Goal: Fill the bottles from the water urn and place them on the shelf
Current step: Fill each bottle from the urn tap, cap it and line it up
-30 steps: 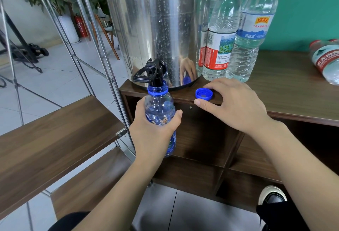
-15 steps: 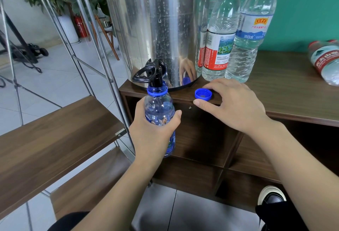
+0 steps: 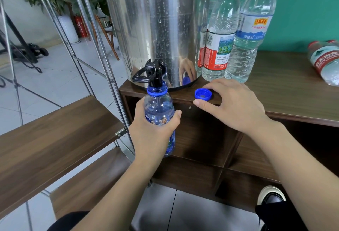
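a person's left hand (image 3: 153,130) grips a blue bottle (image 3: 159,115) with its open mouth right under the black tap (image 3: 151,73) of the steel urn (image 3: 156,29), off the counter (image 3: 275,98) edge. the right hand (image 3: 233,104), fingers relaxed and holding nothing, rests on the counter around the loose blue cap (image 3: 203,94). the bottle looks nearly full; a late shutoff or a tilt could spill water onto the floor. compared with a second ago, hands, bottle and cap have barely shifted.
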`<act>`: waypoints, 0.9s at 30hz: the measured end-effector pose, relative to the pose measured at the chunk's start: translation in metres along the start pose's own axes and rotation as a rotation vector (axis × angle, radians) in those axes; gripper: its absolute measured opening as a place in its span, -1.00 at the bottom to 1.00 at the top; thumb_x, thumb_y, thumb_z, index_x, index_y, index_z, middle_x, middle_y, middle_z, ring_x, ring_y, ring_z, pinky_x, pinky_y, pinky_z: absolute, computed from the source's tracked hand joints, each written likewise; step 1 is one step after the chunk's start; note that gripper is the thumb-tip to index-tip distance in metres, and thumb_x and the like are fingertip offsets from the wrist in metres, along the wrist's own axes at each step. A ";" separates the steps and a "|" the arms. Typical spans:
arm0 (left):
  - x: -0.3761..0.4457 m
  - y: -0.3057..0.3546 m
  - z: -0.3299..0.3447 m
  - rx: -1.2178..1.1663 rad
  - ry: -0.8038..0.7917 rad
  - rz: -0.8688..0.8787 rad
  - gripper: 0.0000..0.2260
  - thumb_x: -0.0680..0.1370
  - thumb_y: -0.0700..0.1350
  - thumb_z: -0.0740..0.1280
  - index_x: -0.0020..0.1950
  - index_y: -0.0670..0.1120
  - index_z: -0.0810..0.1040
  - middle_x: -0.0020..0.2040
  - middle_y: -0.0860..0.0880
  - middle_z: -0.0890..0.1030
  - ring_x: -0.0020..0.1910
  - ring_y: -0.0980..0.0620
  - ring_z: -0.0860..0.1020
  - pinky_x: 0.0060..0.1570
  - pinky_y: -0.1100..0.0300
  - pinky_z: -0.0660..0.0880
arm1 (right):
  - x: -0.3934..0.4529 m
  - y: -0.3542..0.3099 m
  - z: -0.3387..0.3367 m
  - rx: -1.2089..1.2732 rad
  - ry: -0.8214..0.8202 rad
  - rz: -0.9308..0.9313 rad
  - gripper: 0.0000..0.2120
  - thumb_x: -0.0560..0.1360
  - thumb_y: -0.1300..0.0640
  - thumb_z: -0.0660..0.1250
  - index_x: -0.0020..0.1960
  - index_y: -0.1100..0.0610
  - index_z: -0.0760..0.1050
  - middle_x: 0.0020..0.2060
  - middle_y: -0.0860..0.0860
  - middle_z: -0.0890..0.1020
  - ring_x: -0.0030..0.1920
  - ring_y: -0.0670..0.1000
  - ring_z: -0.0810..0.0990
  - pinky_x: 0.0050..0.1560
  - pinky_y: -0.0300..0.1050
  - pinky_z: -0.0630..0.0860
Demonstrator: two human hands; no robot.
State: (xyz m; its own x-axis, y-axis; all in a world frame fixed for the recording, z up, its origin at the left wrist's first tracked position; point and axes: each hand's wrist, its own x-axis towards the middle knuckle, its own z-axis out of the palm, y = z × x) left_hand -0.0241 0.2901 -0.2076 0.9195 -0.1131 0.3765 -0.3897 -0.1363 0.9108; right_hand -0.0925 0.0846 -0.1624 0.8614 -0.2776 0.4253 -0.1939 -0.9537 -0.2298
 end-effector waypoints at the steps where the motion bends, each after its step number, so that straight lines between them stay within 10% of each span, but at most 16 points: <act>1: 0.000 0.000 0.000 -0.001 0.001 -0.001 -0.43 0.37 0.02 0.66 0.31 0.06 0.53 0.09 0.21 0.66 0.06 0.38 0.60 0.05 0.52 0.46 | 0.000 0.000 0.000 -0.001 0.003 0.000 -0.41 0.48 -0.47 0.14 0.27 -0.11 0.56 0.24 -0.17 0.58 0.27 -0.01 0.48 0.30 0.00 0.39; 27: 0.000 -0.001 0.000 -0.004 -0.002 -0.010 -0.43 0.37 0.02 0.66 0.31 0.09 0.52 0.09 0.22 0.65 0.07 0.35 0.60 0.07 0.48 0.46 | -0.001 -0.004 -0.006 0.020 -0.024 0.016 -0.36 0.46 -0.50 0.14 0.29 -0.09 0.54 0.25 -0.16 0.58 0.28 -0.01 0.49 0.28 0.00 0.39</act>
State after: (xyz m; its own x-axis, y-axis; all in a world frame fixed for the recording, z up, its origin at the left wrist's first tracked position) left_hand -0.0237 0.2902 -0.2080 0.9231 -0.1139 0.3674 -0.3806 -0.1333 0.9151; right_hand -0.0949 0.0882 -0.1569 0.8694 -0.2893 0.4005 -0.1983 -0.9468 -0.2534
